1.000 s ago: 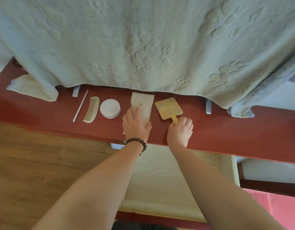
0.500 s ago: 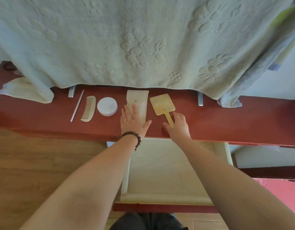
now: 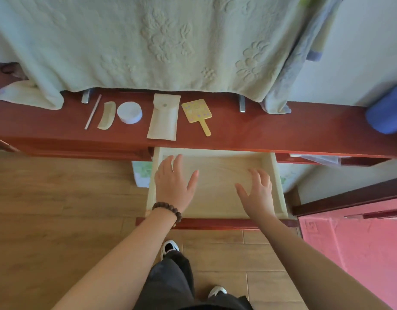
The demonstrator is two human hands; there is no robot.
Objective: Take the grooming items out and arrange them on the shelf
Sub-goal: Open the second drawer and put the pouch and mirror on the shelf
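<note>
Your pale green embossed towel point(image 3: 148, 41) hangs over the back of the red-brown wooden shelf point(image 3: 271, 130), hiding the wall behind and the tops of two grey metal brackets point(image 3: 242, 104). The blue rounded object point(image 3: 386, 110) at right is blurred and cut off by the frame edge, so can't ID it. Under the shelf's right end, a clear item point(image 3: 320, 158) is mostly hidden.

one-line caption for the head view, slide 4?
Both open hands over the bare drawer; five grooming items lined up on the red shelf.
</note>
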